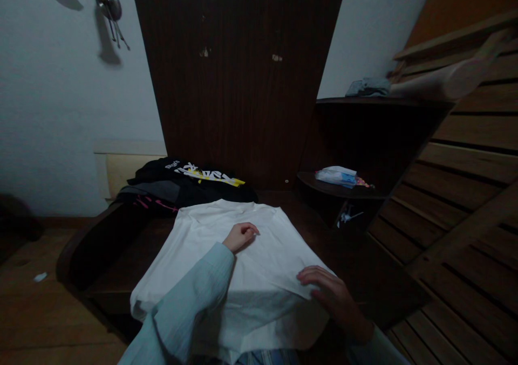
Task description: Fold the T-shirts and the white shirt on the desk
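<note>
A white shirt (226,262) lies spread on a dark wooden surface (121,257) in front of me. My left hand (240,235) rests on the middle of the shirt with its fingers curled in, in a loose fist. My right hand (329,292) lies at the shirt's right edge, fingers bent over a folded part of the cloth and pinching it. Both arms wear pale blue sleeves (190,305).
A pile of dark clothes with white and yellow print (186,184) sits behind the shirt. A tall dark headboard (238,79) stands at the back. A small shelf (335,190) at right holds a packet (338,176). Wooden slats (465,203) run along the right.
</note>
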`<state>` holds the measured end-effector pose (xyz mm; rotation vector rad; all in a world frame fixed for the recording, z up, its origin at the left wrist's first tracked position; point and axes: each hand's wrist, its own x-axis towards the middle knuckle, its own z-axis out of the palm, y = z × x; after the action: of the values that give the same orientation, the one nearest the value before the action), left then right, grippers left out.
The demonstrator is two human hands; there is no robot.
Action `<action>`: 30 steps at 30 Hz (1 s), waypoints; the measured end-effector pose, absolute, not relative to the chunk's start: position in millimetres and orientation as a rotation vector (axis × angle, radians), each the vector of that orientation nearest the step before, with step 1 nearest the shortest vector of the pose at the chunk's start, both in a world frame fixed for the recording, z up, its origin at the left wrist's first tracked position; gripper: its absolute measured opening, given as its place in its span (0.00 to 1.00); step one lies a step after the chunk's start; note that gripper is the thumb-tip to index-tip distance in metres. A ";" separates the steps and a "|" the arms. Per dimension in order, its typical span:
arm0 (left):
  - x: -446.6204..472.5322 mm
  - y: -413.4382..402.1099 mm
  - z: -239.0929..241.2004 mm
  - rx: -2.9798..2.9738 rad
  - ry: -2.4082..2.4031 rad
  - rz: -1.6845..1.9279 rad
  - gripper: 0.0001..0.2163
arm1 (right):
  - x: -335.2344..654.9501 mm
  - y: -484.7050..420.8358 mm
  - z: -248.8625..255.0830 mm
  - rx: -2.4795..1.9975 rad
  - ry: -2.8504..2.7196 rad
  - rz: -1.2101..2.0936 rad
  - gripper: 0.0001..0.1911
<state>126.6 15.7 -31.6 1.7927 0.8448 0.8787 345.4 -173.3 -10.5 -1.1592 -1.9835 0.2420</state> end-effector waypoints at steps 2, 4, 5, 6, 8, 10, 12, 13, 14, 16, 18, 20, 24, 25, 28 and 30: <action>127.1 14.6 -31.2 1.897 0.870 0.853 0.11 | 353.2 -156.5 9.0 -1.196 -2.026 0.316 0.14; 127.4 13.5 -30.4 1.991 0.886 0.811 0.11 | 361.6 -126.2 26.7 -1.313 -2.060 0.338 0.13; 127.5 13.0 -30.0 2.021 0.895 0.788 0.11 | 365.8 -106.7 33.6 -1.338 -2.106 0.348 0.13; 127.6 12.5 -29.7 2.039 0.906 0.767 0.12 | 369.6 -85.1 38.4 -1.353 -2.138 0.332 0.13; 127.5 11.9 -29.5 2.053 0.937 0.733 0.13 | 375.6 -40.2 41.6 -1.396 -2.207 0.287 0.12; 127.3 11.6 -29.9 2.061 0.960 0.714 0.13 | 378.4 0.5 37.6 -1.489 -2.245 0.278 0.11; 127.4 11.5 -30.3 2.072 0.967 0.714 0.13 | 378.2 31.0 30.5 -1.588 -2.265 0.295 0.12; 127.4 11.5 -30.5 2.076 0.966 0.715 0.14 | 377.4 41.8 27.0 -1.627 -2.278 0.320 0.12; 127.5 11.5 -30.5 2.078 0.967 0.718 0.14 | 376.5 49.9 23.9 -1.665 -2.295 0.348 0.12; 127.8 11.4 -30.3 2.081 0.966 0.724 0.14 | 375.5 59.8 19.6 -1.738 -2.335 0.396 0.11; 127.9 11.2 -30.0 2.083 0.967 0.727 0.14 | 376.1 64.8 17.8 -1.808 -2.364 0.404 0.09; 127.8 11.2 -30.0 2.081 0.964 0.730 0.14 | 378.0 68.3 17.7 -1.861 -2.378 0.382 0.07; 127.0 12.1 -31.6 2.071 0.952 0.734 0.13 | 381.7 75.2 18.4 -1.972 -2.366 0.310 0.04; 126.8 12.5 -32.2 2.071 0.948 0.735 0.13 | 381.8 76.6 18.2 -2.009 -2.356 0.287 0.04; 127.4 13.0 -34.0 2.076 0.947 0.736 0.13 | 379.0 77.6 16.6 -2.110 -2.324 0.210 0.04; 129.2 12.6 -34.2 2.077 0.957 0.740 0.13 | 373.6 74.8 14.8 -2.149 -2.307 0.153 0.06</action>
<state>129.2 12.6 -34.2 2.0774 0.9566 0.7398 373.6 74.8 14.8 -2.1490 -2.3070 0.1527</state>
